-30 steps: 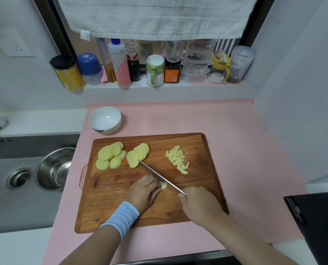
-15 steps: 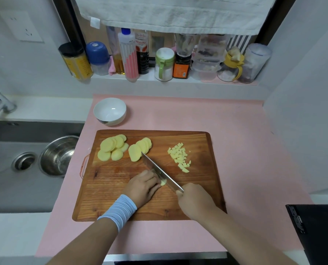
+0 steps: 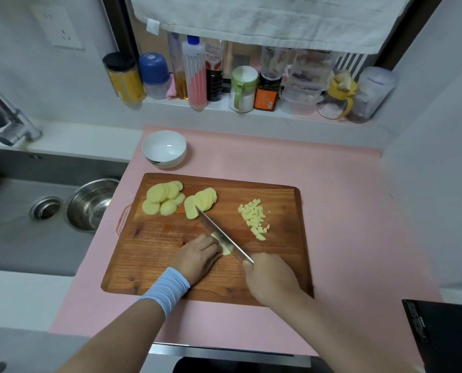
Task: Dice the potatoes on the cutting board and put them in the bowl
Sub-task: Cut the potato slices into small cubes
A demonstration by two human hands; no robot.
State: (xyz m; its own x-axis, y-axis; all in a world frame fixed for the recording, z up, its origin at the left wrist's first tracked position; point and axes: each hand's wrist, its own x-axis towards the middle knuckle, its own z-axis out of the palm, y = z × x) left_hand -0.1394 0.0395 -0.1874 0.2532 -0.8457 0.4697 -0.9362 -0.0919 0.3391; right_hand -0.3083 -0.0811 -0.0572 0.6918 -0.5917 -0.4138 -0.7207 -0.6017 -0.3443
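The pink tabletop (image 3: pixel 332 211) carries the cutting board (image 3: pixel 149 254), and the white bowl (image 3: pixel 168 158) stands just behind its far left corner. As far as we see, no potato is in it.

The left hand (image 3: pixel 197 258) holds down a small potato piece (image 3: pixel 225 249) with curled fingers. The right hand (image 3: pixel 271 278) is closed round the handle of the knife (image 3: pixel 219 232), and the blade lies just beside the left fingertips. We judge this the main risk: so small a piece may slip, and the blade may meet a finger.

The knife tip is also near the potato slices (image 3: pixel 201 200) and could push them. The loose cubes (image 3: pixel 255 219) lie well apart from the bowl and may spill on the way.

The knife handle is hidden inside the right hand. Fingers and blade cover most of the piece, so we cannot tell how far it is cut.
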